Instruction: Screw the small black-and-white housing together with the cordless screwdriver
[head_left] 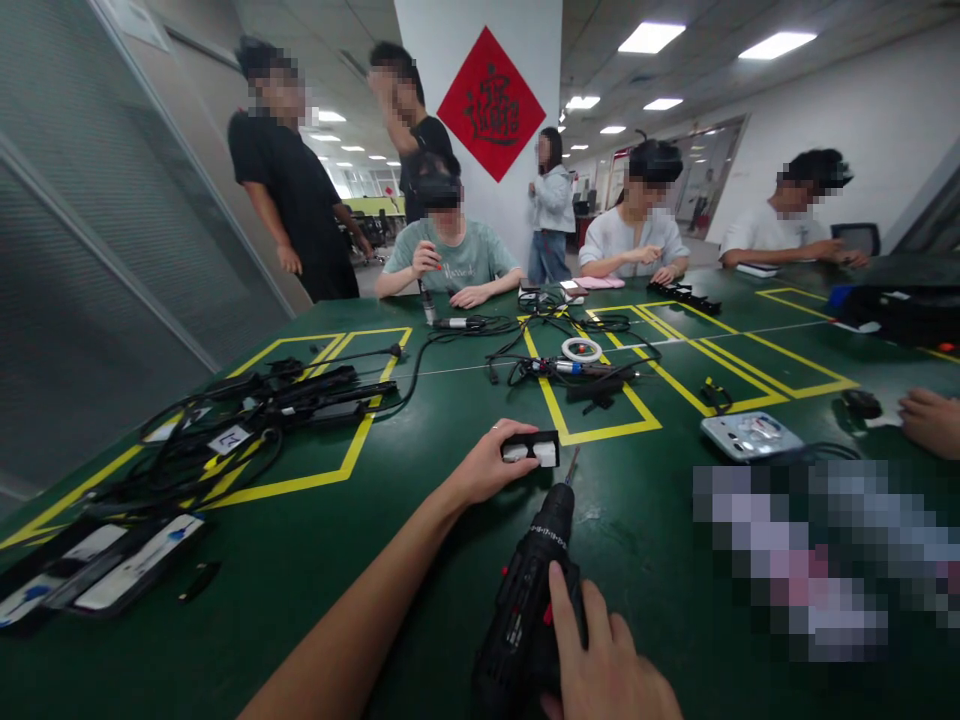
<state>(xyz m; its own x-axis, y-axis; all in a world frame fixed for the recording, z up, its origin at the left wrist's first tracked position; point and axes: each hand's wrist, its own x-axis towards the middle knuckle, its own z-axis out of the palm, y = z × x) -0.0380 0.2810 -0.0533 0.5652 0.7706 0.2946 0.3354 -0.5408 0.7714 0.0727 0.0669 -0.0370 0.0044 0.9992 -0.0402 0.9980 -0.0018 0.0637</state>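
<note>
My left hand (486, 464) is closed on a small black rectangular frame (550, 437), pinched between thumb and fingers just above the green table. White blocks (546, 456) show inside the frame. In the foreground a black cordless drill (517, 600) points away from me, with my right hand (611, 665) wrapped around its handle. The index finger stretches along the side of the drill, by a red part. A thin metal bit (573, 467) sticks out of the chuck, right of the frame and apart from it.
Tangled black cables and tools (315, 395) lie left on the green table (420, 520), near two flat trays (139, 565). Ahead are a white ring (581, 349) and more cables. A silver phone-like device (750, 437) is right, beside a co-worker's hand (930, 420). Several people sit or stand beyond.
</note>
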